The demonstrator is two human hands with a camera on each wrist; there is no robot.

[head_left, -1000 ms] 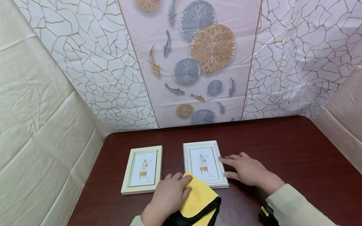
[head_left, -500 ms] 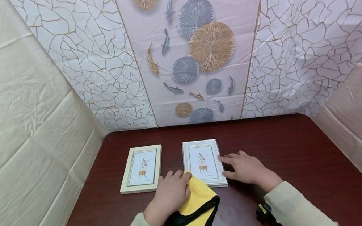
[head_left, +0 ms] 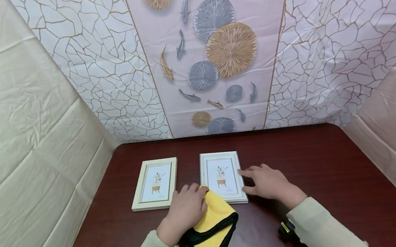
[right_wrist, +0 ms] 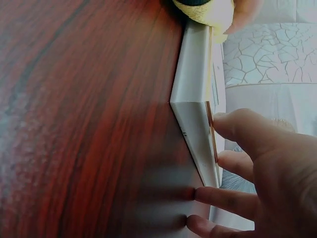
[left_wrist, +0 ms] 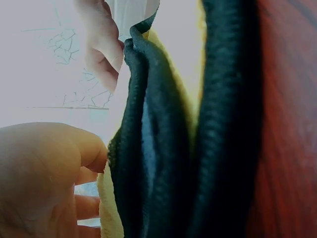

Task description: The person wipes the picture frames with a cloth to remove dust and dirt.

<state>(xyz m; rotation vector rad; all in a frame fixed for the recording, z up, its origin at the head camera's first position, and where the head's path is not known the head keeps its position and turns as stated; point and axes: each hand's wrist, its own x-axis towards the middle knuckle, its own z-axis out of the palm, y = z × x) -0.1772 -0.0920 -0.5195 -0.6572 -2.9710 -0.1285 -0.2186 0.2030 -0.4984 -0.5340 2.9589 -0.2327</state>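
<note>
My left hand (head_left: 187, 208) holds a yellow microfiber cloth (head_left: 215, 213) with black edging, its fingertips over the lower left corner of a white picture frame (head_left: 239, 175). In the left wrist view the folded cloth (left_wrist: 163, 109) hangs close to the camera, beside the thumb. On the frame's right side rests my right hand (head_left: 270, 186), fingers extended; the right wrist view has the thumb (right_wrist: 233, 123) and one finger on the frame's edge (right_wrist: 195, 129), the other fingertips reaching down by the table. The picture in the frame is of a potted plant.
A cream picture frame (head_left: 138, 191) with a similar plant picture lies to the left, close by my left hand. Both frames lie flat on a dark red wooden table (head_left: 293, 146). Fabric walls (head_left: 59, 133) rise around the table's sides and back.
The cloth and left hand have shifted slightly, up and leftward over the frame's corner. The right hand stays at the frame's edge; the view has tilted a little.
</note>
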